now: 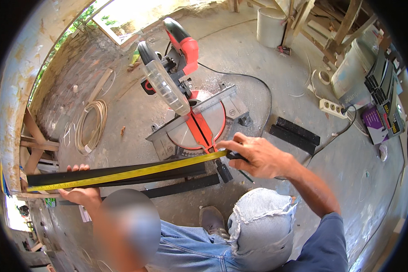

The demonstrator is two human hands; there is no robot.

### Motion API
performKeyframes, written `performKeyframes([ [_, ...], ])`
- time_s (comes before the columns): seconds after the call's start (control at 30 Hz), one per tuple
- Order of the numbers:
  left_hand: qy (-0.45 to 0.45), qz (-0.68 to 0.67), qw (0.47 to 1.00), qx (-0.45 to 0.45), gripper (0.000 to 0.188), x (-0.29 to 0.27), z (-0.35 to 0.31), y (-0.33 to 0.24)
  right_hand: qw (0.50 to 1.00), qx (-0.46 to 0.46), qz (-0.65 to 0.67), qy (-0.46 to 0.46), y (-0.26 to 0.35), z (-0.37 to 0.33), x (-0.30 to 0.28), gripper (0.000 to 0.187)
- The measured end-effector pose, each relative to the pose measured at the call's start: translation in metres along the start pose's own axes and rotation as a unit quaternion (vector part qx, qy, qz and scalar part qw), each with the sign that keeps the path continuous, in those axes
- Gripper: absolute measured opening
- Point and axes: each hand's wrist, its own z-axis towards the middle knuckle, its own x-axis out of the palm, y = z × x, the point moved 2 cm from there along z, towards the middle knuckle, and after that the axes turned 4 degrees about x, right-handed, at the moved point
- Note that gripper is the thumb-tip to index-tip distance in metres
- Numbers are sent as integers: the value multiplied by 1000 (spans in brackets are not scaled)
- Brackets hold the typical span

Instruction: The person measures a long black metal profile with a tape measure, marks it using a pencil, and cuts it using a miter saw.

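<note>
My left hand (82,194) grips a long black strip (54,178) near its left end, fingers behind it and thumb in front. The yellow blade of a tape measure (136,173) stretches along the strip, slanting up to the right. Its dark case (236,155) is mostly hidden in my closed right hand (260,157), which is past the strip's right end with the index finger reaching forward. A second black strip (181,187) lies lower, nearer my legs. Just beyond my hands stands a red and grey mitre saw (199,124), its head raised.
Black offcuts (294,134) lie on the floor right of the saw. A power strip (333,109) and cables are farther right, by a purple box (376,123). Coiled cable (91,127) lies at left, and a white bucket (270,27) stands at the back.
</note>
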Motion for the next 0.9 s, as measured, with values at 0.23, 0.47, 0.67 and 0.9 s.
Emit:
performKeyframes([
  [0.23,27,-9,997,-65,66,21,-10,34,997,9,46,-63,-23,-6,36,46],
  [0.47,-123,57,991,-18,53,-52,2,97,956,251,-48,-141,-126,-96,85,50],
  [0.67,-233,25,970,-69,63,-96,1,196,905,338,-229,-116,-157,-135,115,67],
  [0.9,-275,16,958,-84,64,-91,16,252,956,33,-197,-212,-98,-8,120,43],
])
